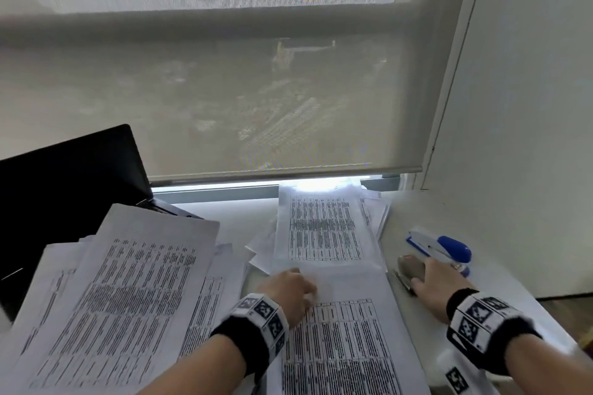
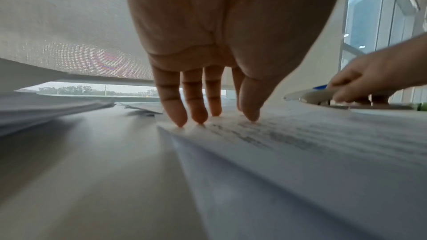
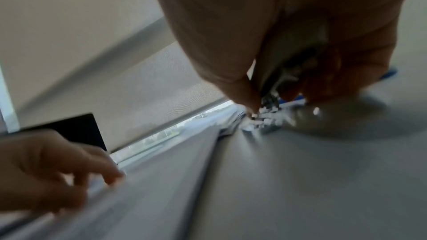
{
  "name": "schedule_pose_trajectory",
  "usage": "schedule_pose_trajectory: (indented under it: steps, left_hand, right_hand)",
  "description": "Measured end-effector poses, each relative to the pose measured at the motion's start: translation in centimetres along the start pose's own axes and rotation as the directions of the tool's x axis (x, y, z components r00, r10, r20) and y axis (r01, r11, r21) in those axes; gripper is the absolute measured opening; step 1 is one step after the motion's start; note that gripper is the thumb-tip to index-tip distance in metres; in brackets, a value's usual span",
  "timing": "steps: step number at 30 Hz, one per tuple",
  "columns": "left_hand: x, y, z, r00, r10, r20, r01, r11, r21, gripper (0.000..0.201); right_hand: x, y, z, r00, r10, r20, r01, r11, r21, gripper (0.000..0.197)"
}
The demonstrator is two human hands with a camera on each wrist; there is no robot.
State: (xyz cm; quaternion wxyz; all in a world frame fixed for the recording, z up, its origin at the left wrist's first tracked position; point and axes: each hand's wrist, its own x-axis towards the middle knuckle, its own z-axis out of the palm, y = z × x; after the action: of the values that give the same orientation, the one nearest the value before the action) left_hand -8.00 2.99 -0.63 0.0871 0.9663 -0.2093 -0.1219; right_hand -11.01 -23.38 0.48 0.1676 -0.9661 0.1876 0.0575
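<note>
My left hand (image 1: 296, 284) lies on the top left corner of a stack of printed sheets (image 1: 346, 337) in front of me. In the left wrist view its straight fingertips (image 2: 198, 110) press down on that stack (image 2: 300, 143). My right hand (image 1: 431, 280) sits right of the stack. It curls around a small silvery metal tool (image 1: 408, 268) on the white table (image 1: 433, 212). The right wrist view shows thumb and fingers closed on the tool (image 3: 289, 48), above a small heap of loose staples (image 3: 265, 119). A blue and white stapler (image 1: 441, 247) lies just beyond that hand.
A messy pile of printed pages (image 1: 122, 298) fills the left, overlapping an open black laptop (image 1: 64, 189). Another printed sheet (image 1: 324, 228) lies farther back by the window sill. A lowered roller blind (image 1: 256, 90) hangs behind the table; a wall stands at right.
</note>
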Motion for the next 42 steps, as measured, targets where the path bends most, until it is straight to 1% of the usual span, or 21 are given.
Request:
schedule_pose_trajectory:
  steps: [3, 5, 7, 9, 10, 11, 12, 14, 16, 18, 19, 20, 21, 23, 24, 26, 29, 33, 38, 40, 42]
  left_hand:
    - [0.2, 0.4, -0.3, 1.0, 0.019, -0.009, -0.019, 0.998, 0.054, 0.021]
    - [0.4, 0.7, -0.6, 0.999, 0.013, -0.039, -0.012, 1.0, 0.028, 0.019]
    - [0.6, 0.9, -0.8, 0.999, -0.011, -0.038, 0.011, 1.0, 0.003, 0.016]
    - [0.8, 1.1, -0.9, 0.999, -0.021, -0.027, 0.021, 1.0, 0.021, 0.016]
    - [0.9, 1.2, -0.9, 0.999, -0.026, -0.019, 0.026, 0.999, 0.033, 0.016]
    - [0.9, 1.3, -0.7, 1.0, -0.024, -0.013, 0.025, 0.998, 0.051, 0.017]
    - [0.9, 1.4, -0.4, 1.0, -0.02, -0.008, 0.02, 0.997, 0.076, 0.018]
    - [0.8, 1.5, 0.0, 1.0, -0.012, -0.003, 0.013, 0.992, 0.125, 0.02]
    - [0.8, 1.4, 0.3, 1.0, -0.014, -0.005, 0.015, 0.992, 0.124, 0.022]
    - [0.5, 0.8, 0.0, 1.0, -0.013, -0.026, 0.016, 0.993, 0.114, 0.023]
    - [0.2, 0.3, -0.2, 0.999, -0.011, -0.036, 0.015, 0.994, 0.108, 0.025]
    - [0.0, -0.3, -0.3, 1.0, -0.005, -0.031, 0.008, 0.995, 0.104, 0.031]
    - [-0.3, -0.9, -0.4, 1.0, -0.002, -0.001, 0.002, 0.993, 0.116, 0.044]
    - [-0.8, -1.7, -0.4, 0.998, 0.003, 0.07, -0.013, 0.989, 0.145, 0.061]
    - [-0.9, -1.9, -0.4, 0.996, 0.005, 0.087, -0.018, 0.989, 0.146, 0.063]
    - [-1.1, -1.9, -0.2, 0.996, 0.023, 0.092, -0.038, 0.985, 0.165, 0.059]
    - [-1.4, -1.4, 0.2, 0.99, 0.048, 0.136, -0.082, 0.963, 0.258, 0.05]
    - [-1.9, -1.0, 0.6, 0.98, 0.036, 0.195, -0.094, 0.95, 0.297, 0.047]
    - [-2.9, -0.6, -0.2, 0.98, 0.014, 0.199, -0.07, 0.958, 0.277, 0.044]
    - [-3.4, -0.7, -0.3, 0.97, -0.023, 0.24, -0.046, 0.959, 0.279, 0.052]
    - [-3.8, -1.0, -0.1, 0.958, -0.063, 0.281, -0.009, 0.969, 0.247, 0.065]
  right_hand:
    - [-0.3, -0.9, 0.2, 0.994, -0.076, -0.083, 0.087, 0.987, 0.139, 0.028]
    - [-1.2, -1.9, 0.6, 0.984, -0.147, -0.101, 0.165, 0.965, 0.202, 0.026]
    - [-2.1, -2.9, 1.2, 0.966, -0.214, -0.148, 0.242, 0.948, 0.21, 0.027]
    - [-2.7, -3.9, 1.5, 0.935, -0.266, -0.236, 0.316, 0.926, 0.208, 0.028]
    - [-2.8, -4.2, 1.5, 0.928, -0.276, -0.25, 0.334, 0.913, 0.232, 0.029]
    - [-2.8, -4.5, 1.4, 0.931, -0.28, -0.233, 0.338, 0.903, 0.266, 0.03]
    - [-2.8, -4.8, 1.4, 0.942, -0.283, -0.183, 0.327, 0.898, 0.294, 0.031]
    - [-3.0, -5.2, 1.7, 0.953, -0.301, -0.025, 0.294, 0.904, 0.31, 0.034]
    - [-3.3, -5.5, 2.4, 0.939, -0.333, 0.087, 0.294, 0.907, 0.301, 0.038]
    - [-3.7, -5.7, 3.0, 0.923, -0.361, 0.132, 0.32, 0.912, 0.257, 0.046]
    - [-3.8, -5.9, 3.2, 0.916, -0.375, 0.14, 0.341, 0.915, 0.216, 0.053]
    - [-3.9, -6.1, 3.4, 0.912, -0.384, 0.147, 0.357, 0.917, 0.177, 0.058]
    - [-4.0, -6.4, 3.5, 0.909, -0.39, 0.15, 0.369, 0.917, 0.149, 0.06]
    - [-4.0, -7.3, 3.9, 0.904, -0.401, 0.149, 0.389, 0.915, 0.104, 0.052]
    - [-3.9, -7.7, 4.0, 0.9, -0.409, 0.149, 0.4, 0.913, 0.085, 0.044]
    - [-3.7, -8.4, 4.3, 0.894, -0.417, 0.16, 0.414, 0.909, 0.055, 0.031]
    - [-3.1, -9.1, 4.6, 0.892, -0.419, 0.169, 0.42, 0.907, 0.033, 0.024]
    - [-2.7, -9.0, 5.0, 0.894, -0.42, 0.154, 0.419, 0.907, 0.046, 0.026]
    - [-2.8, -8.6, 5.1, 0.893, -0.43, 0.131, 0.421, 0.902, 0.092, 0.027]
    - [-2.8, -8.6, 5.0, 0.884, -0.448, 0.13, 0.437, 0.893, 0.105, 0.029]
    - [-2.9, -9.0, 4.9, 0.871, -0.471, 0.142, 0.459, 0.882, 0.11, 0.029]
